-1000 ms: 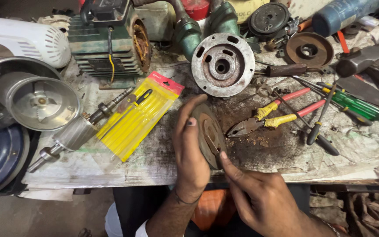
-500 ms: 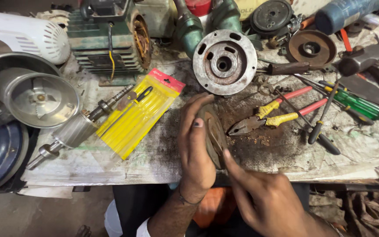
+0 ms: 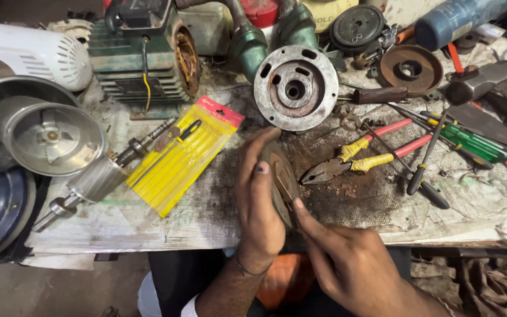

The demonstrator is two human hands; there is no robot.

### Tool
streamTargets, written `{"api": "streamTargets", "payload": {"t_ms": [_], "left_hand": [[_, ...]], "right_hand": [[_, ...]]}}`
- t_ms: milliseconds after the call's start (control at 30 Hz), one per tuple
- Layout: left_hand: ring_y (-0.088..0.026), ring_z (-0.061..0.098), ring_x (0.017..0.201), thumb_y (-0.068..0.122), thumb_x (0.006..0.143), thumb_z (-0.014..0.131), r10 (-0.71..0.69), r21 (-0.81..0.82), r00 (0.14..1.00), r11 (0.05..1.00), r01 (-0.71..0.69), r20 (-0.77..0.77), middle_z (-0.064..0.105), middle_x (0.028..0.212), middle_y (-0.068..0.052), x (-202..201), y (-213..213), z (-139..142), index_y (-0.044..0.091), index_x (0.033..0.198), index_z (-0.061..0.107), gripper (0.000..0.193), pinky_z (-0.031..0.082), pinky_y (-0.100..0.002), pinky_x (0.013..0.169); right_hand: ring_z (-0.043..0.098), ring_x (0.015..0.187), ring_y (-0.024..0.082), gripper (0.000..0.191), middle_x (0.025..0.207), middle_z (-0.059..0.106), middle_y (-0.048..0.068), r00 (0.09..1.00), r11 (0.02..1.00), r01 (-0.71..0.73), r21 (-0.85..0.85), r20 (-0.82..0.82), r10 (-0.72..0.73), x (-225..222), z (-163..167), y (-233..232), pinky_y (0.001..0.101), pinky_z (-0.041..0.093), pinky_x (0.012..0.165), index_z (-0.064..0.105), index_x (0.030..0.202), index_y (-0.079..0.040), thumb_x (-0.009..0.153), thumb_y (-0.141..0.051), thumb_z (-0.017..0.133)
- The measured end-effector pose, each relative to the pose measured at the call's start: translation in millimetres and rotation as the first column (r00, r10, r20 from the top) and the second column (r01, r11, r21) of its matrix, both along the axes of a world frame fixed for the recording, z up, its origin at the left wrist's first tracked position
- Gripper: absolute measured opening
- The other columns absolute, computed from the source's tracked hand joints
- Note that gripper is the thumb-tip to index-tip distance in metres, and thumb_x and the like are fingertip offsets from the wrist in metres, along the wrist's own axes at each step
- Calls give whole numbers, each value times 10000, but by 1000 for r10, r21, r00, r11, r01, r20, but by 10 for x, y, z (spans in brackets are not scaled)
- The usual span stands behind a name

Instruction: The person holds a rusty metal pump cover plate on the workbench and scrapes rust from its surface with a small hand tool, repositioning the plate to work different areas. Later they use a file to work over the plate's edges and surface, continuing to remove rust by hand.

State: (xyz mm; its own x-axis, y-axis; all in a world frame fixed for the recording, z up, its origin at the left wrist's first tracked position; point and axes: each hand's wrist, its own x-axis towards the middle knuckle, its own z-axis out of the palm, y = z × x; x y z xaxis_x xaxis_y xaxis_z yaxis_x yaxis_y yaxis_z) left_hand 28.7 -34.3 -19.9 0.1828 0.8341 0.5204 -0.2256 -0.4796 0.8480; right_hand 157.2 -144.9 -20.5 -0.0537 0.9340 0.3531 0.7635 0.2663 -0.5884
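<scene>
My left hand [image 3: 258, 202] grips a rusty round disc [image 3: 281, 179], holding it on edge at the near side of the workbench. My right hand [image 3: 347, 264] comes in from the lower right, and its index finger touches the disc's face near the rim. Much of the disc is hidden behind my left palm. Just beyond the disc lies a round grey motor end cover [image 3: 296, 87] with a central hole.
Pliers with red and yellow handles [image 3: 359, 155] lie right of the disc, with screwdrivers [image 3: 465, 141] and a hammer [image 3: 482, 82] further right. A yellow packet [image 3: 180, 155] and a motor rotor shaft [image 3: 98, 176] lie left. A green motor housing [image 3: 142, 56] stands at the back.
The view has shifted slightly. My left hand has turned the disc more on edge, and my right index finger has slid along its face.
</scene>
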Motion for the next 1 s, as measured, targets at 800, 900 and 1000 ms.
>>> {"api": "streamTargets", "payload": {"t_ms": [800,900,1000], "left_hand": [[-326,321,1607,491,1153,315,-88,-73,996,993,89,24,350,1696,-235,40,33,-33,-60,1630,271,730,226,-431,1335],[-359,135,1698,515,1162,424,-152,12,987,988,153,-57,121,1789,-286,45,-1,10,-47,1689,-30,894,136,-450,1377],[-413,289,1622,513,1064,574,-143,39,955,987,158,-258,225,1715,-355,-14,-10,77,-73,1667,-30,1035,287,-467,1309]], "right_hand": [[729,576,246,579,726,726,142,995,992,61,109,-80,-53,-31,-188,74,353,577,553,621,1384,-22,816,50,703],[719,551,250,581,757,743,162,991,985,117,126,-87,-106,16,-236,82,356,570,537,645,1342,10,765,64,670],[764,635,225,418,818,759,155,980,975,113,192,-181,-78,65,-269,114,314,583,560,688,1229,3,813,36,667]]}}
